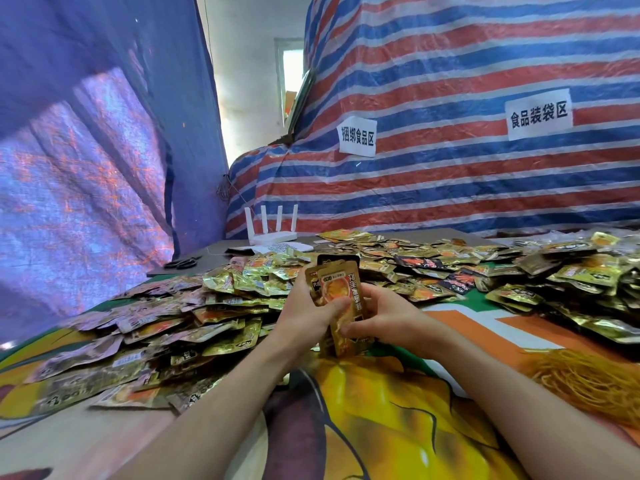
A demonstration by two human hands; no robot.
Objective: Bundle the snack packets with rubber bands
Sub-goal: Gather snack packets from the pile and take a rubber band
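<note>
We see a bench (pixel 221 255) under a printed cloth (pixel 381 427), carrying heaps of snack packets (pixel 173 327), a mound of rubber bands (pixel 585 382) at right, and a router (pixel 272 233) and scissors (pixel 183 262) far back

One head-worn, wide-angle view faces forward and tilts down; the worktop (pixel 398 427) lies close beneath, filling the lower half and running out past both side edges; the striped tarpaulin (pixel 450 188) stands straight ahead beyond it; the blue sheet (pixel 86 150) closes the left side, bowed by the lens.
</note>
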